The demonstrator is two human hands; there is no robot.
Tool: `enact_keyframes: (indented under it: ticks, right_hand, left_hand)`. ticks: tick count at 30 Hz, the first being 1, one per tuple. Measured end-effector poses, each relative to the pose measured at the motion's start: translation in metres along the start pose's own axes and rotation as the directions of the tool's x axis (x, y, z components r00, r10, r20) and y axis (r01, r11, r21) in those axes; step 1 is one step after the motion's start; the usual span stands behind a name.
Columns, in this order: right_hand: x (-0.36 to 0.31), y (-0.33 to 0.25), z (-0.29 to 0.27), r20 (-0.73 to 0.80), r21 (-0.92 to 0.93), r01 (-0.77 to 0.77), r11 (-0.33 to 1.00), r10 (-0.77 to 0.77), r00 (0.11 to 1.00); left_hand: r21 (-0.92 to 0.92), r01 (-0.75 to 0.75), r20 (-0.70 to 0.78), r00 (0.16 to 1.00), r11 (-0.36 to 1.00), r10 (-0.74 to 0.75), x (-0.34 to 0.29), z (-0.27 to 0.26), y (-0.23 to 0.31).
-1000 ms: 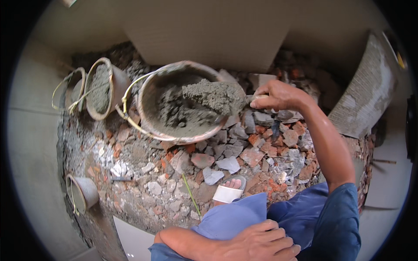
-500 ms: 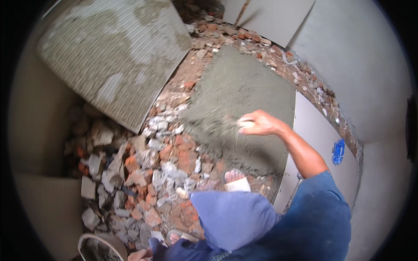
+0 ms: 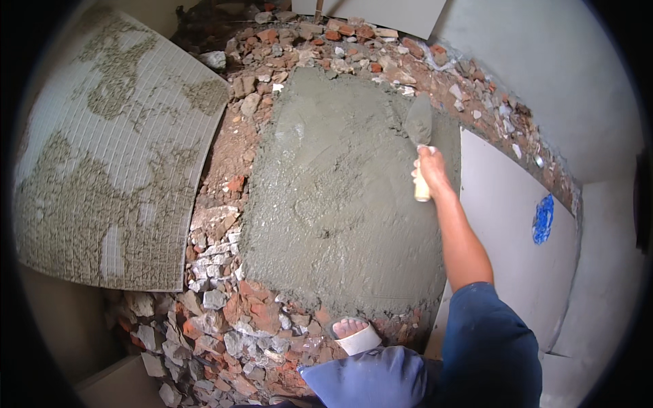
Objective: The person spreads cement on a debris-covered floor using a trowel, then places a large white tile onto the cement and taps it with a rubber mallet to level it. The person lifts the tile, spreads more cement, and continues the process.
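My right hand (image 3: 431, 170) is closed round the pale handle of a trowel (image 3: 420, 122). Its pointed blade reaches away from me, low over or touching the far right part of a wet mortar bed (image 3: 320, 251); I cannot tell which. The bed is grey and roughly square, with a smoother top right and coarse, pitted mortar in the middle and left. Along its right side lies a large pale tile (image 3: 507, 224) with a blue mark on it. My left hand is out of view.
Broken brick and rubble (image 3: 224, 340) surround the bed on its left, near and far sides. A big tile with its ribbed, mortar-smeared back showing (image 3: 163, 177) leans at the left. Another pale tile (image 3: 388, 13) stands at the far side. A grey wall (image 3: 544, 81) runs along the right.
My right hand has swung the trowel right and away from me, from the bed's left part to its far right. The view has shifted; my left hand and the bucket have left it.
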State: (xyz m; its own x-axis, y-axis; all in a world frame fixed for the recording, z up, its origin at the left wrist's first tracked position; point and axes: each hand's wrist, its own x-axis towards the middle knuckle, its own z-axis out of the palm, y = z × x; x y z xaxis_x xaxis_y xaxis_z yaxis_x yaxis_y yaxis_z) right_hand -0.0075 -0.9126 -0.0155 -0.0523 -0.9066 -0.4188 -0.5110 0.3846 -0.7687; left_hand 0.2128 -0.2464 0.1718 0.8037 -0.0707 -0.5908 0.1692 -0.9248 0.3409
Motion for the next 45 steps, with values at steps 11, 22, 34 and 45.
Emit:
enact_keyframes:
  ticks: [11,22,34,45]
  right_hand:
    - [0.07,-0.05,0.21,0.273,-0.394,0.297,0.87,-0.198,0.941]
    - [0.079,-0.044,0.029,0.194,-0.868,0.254,0.427,-0.18,0.964]
    - [0.046,0.014,-0.039,0.294,-0.897,0.319,0.305,-0.126,0.947]
    - [0.102,-0.002,-0.048,0.201,-0.38,-0.05,0.924,0.136,0.97]
  left_hand:
    - [0.101,0.123,0.092,0.987,0.987,-0.132,0.006,0.01,0.001]
    - [0.061,0.015,0.048,0.999,0.998,-0.017,0.036,0.027,0.005]
    - [0.087,0.025,0.059,0.998,0.996,-0.03,0.042,0.031,0.016]
    - [0.094,0.049,0.064,0.996,0.994,-0.055,0.039,0.026,0.005]
